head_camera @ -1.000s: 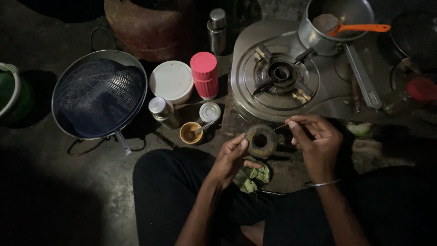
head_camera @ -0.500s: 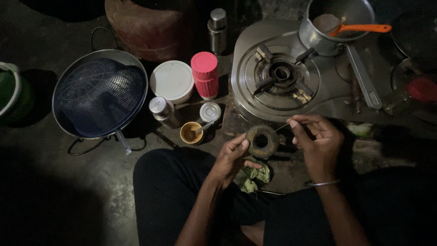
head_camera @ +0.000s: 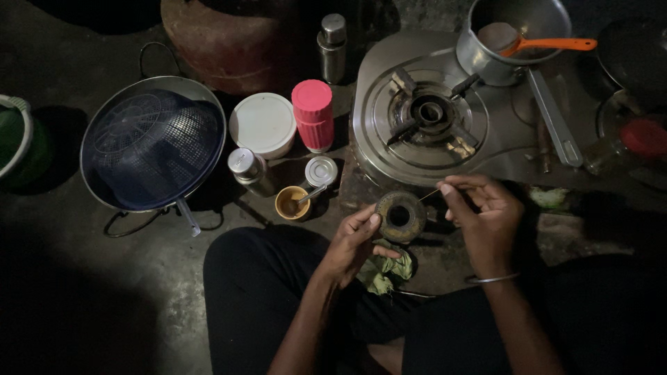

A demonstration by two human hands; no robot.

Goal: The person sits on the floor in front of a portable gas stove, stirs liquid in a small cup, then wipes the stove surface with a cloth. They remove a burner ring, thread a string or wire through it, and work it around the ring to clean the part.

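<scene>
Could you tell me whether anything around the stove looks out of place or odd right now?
Yes: the burner ring is off the gas stove, held by the left hand, while the right hand pokes a thin pin at its rim. The burner seat is bare, and a crumpled green rag lies below the ring.

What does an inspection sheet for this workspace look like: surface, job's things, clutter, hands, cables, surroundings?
Surface: dim, stained concrete floor; person sits on it.
Job's things: round burner ring gripped by left hand; thin pin pinched in right hand, tip at the ring's edge.
Clutter: green rag, small cup with spoon, pink-lidded container, white lid, steel tins.
Hands: both closed on their items.
Cables: nothing seen.
Surroundings: gas stove with burner removed, saucepan with orange spoon, blue strainer basket, red cylinder.
</scene>
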